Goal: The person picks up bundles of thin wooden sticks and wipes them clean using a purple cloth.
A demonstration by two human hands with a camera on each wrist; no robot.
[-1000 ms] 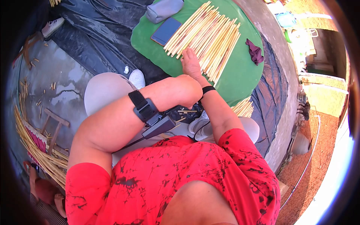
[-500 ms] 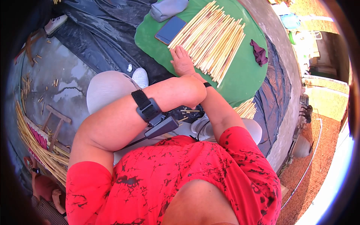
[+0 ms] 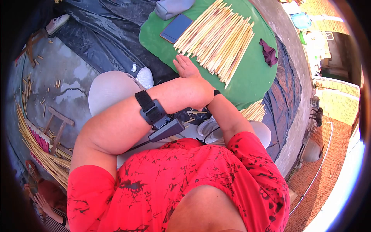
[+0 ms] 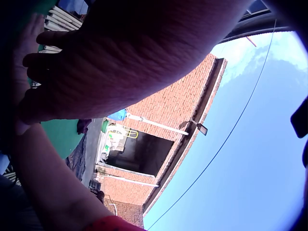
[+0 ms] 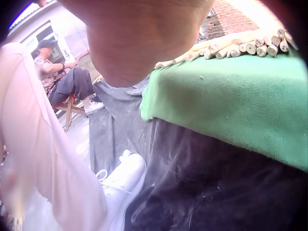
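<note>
Pale wooden sticks (image 3: 216,38) lie side by side on a green cloth (image 3: 255,77). My right hand (image 3: 187,69) is on the cloth's near side, fingers extended just short of the sticks' near ends. My left hand (image 3: 197,92) crosses over the right wrist, its bent fingers around it. In the left wrist view, the left hand's thumb (image 4: 29,115) lies against the right forearm (image 4: 48,173). The cut stick ends (image 5: 260,47) show above the green cloth in the right wrist view.
A dark-blue flat device (image 3: 176,28) and a grey pouch (image 3: 174,7) lie left of the sticks, a maroon cloth (image 3: 268,53) to their right. Black plastic sheeting (image 3: 104,34) covers the ground. A wooden stool (image 3: 58,125) and more sticks (image 3: 38,150) are at left. Another person (image 5: 62,77) sits beyond.
My right hand has drawn back from the sticks' ends toward me and to the left. The left hand has stayed over the right wrist. The head view has shifted slightly.
</note>
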